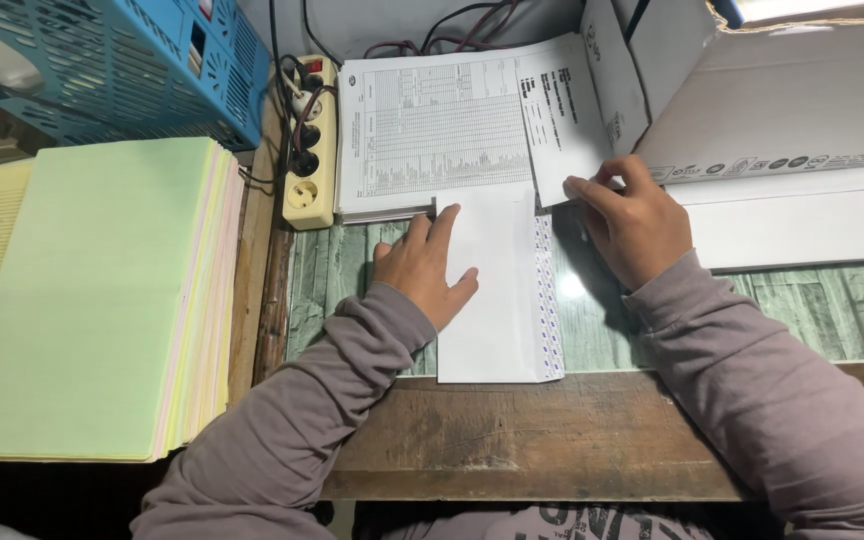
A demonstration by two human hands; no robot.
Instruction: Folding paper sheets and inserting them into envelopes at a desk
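A white envelope lies upright on the green tabletop, its patterned inner flap edge showing along the right side. My left hand rests flat on its left part, fingers spread, pinning it down. My right hand pinches the lower corner of a folded printed sheet, which lies tilted just above and to the right of the envelope. Under that sheet sits a stack of printed table forms.
A pile of green, yellow and pink paper fills the left. A cream power strip with plugs stands beside the forms. A blue plastic basket is at the back left; white cardboard boxes and more envelopes at the right.
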